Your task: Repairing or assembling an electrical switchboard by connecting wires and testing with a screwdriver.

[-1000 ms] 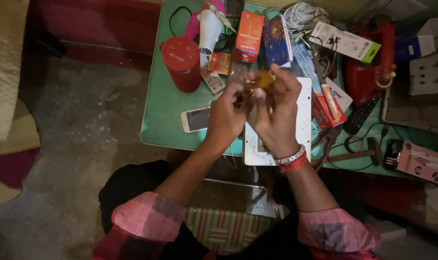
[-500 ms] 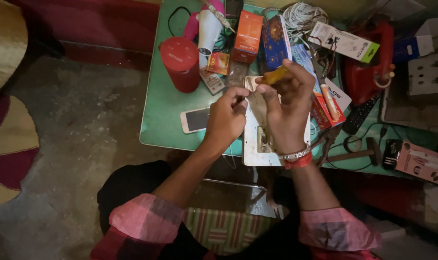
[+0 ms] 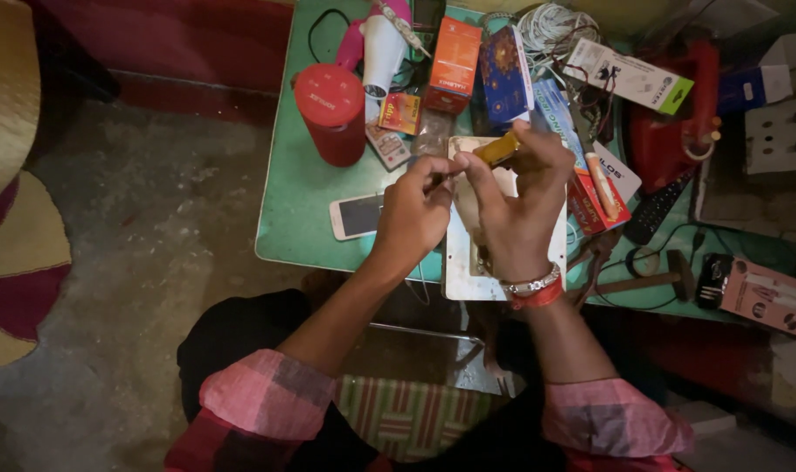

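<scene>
Here, at mid-frame, the left hand (image 3: pixel 415 214) pinches a thin tool against the small yellow piece (image 3: pixel 497 149) gripped by the right hand (image 3: pixel 516 205) above a white board (image 3: pixel 462 271) on the green table (image 3: pixel 293 218), work seemingly unfinished, a red cylinder (image 3: pixel 332 114) beyond.

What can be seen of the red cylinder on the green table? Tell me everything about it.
The red cylinder stands upright near the left rear part of the green table, seen from above and a little to the side. Its round top is flat and a shade paler than its wall; the surface looks matte, maybe fabric or plastic. A white and pink hair dryer lies right behind it, and a white phone lies nearer the front edge. Neither hand touches it.
</scene>
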